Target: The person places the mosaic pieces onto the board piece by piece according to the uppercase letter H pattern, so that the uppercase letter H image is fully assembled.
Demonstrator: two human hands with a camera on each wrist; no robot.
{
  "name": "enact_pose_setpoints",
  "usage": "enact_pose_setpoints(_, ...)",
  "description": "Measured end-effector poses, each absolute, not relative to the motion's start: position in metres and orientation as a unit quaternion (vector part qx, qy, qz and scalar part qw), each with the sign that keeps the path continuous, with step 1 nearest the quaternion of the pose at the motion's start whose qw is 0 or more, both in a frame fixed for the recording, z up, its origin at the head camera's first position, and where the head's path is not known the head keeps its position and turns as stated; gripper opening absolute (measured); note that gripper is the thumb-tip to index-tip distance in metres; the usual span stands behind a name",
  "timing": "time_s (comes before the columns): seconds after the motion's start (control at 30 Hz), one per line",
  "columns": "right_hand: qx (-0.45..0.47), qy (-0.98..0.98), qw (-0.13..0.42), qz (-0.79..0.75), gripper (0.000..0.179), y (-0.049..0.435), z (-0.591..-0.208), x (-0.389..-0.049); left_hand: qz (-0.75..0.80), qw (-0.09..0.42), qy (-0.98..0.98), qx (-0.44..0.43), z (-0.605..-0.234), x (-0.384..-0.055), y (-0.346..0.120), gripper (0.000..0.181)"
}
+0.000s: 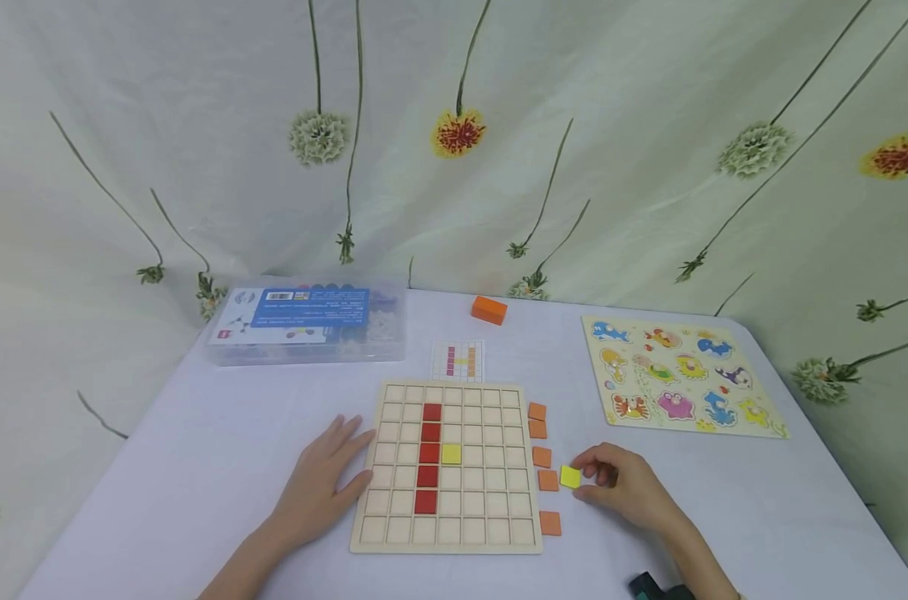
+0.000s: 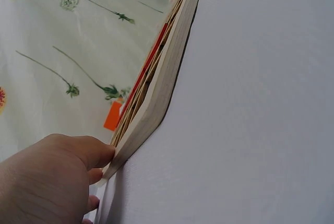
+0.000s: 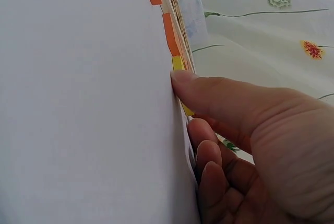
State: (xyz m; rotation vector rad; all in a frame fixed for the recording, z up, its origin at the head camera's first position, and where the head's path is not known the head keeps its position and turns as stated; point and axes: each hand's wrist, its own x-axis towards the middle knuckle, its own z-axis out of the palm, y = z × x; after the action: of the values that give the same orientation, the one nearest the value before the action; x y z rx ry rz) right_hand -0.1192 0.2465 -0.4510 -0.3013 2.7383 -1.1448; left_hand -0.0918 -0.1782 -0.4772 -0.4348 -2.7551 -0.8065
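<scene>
A wooden grid board lies on the table, with a column of several red tiles and one yellow tile in its cells. My left hand rests at the board's left edge, fingers spread and loosely extended; in the left wrist view, the thumb touches the rim. To the right of the board, my right hand pinches a second yellow tile between thumb and fingers, at table level. Several orange tiles line the board's right side, one just left of the pinched tile.
Behind the board lies a small pattern card, with an orange block farther back. A clear plastic box with a blue label stands at the back left. At the right lies a sea-animal puzzle board. A dark object is near the right forearm.
</scene>
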Motion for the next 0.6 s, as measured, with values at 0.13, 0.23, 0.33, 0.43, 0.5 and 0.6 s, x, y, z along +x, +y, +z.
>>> enact_pose_setpoints(0.13, -0.096, 0.915, 0.085, -0.383, 0.028, 0.246, -0.450, -0.119, -0.278, 0.118, -0.942, -0.148, -0.477, -0.091, -0.178, 0.050)
enact_pose_setpoints(0.23, -0.077, 0.916, 0.087, -0.385, 0.025, 0.244, -0.449, -0.119, -0.280, 0.118, -0.941, -0.149, -0.476, -0.091, -0.178, 0.050)
enact_pose_setpoints(0.33, -0.051, 0.918, 0.085, -0.385, 0.023, 0.243, -0.445, -0.121, -0.281, 0.116, -0.941, -0.149, -0.477, -0.091, -0.178, 0.050)
enact_pose_setpoints(0.43, -0.054, 0.922, 0.071, -0.376, 0.022, 0.241, -0.437, -0.122, -0.281, 0.115, -0.941, -0.148, -0.478, -0.091, -0.178, 0.050)
enact_pose_setpoints(0.5, -0.074, 0.926, 0.059, -0.366, 0.022, 0.237, -0.428, -0.125, -0.279, 0.115, -0.942, -0.148, -0.478, -0.092, -0.178, 0.050)
enact_pose_setpoints(0.6, -0.119, 0.925, 0.044, -0.357, 0.021, 0.227, -0.416, -0.130, -0.278, 0.115, -0.942, -0.148, -0.478, -0.092, -0.178, 0.050)
